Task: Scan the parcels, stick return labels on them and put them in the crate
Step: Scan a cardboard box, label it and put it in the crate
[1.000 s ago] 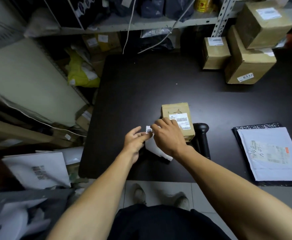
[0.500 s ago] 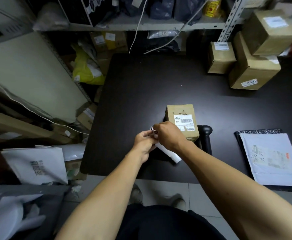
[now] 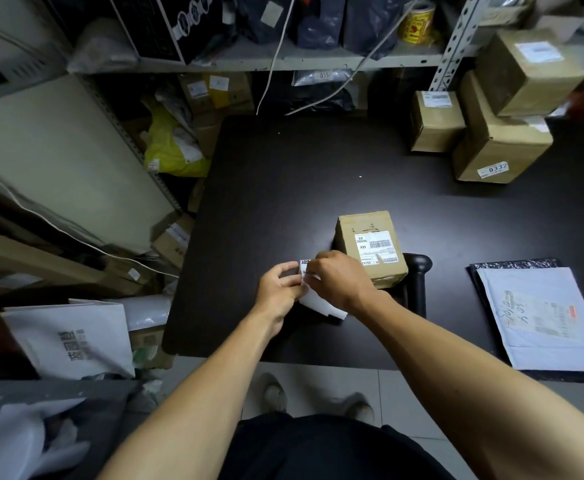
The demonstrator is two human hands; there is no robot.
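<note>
while your left hand (image 3: 281, 288) and right hand (image 3: 339, 282) both pinch the return label sheet (image 3: 321, 303) with curled fingers, the small parcel (image 3: 370, 249) sits just beyond on the dark table (image 3: 283, 188); your right hand hides most of the label's print.

Metal shelving (image 3: 318, 60) — yellow tape roll (image 3: 416, 24).

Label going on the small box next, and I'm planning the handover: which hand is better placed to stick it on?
Probably the right hand: it pinches the label at its top and sits right beside the box. The left hand holds the backing strip, farther from the box.
</note>
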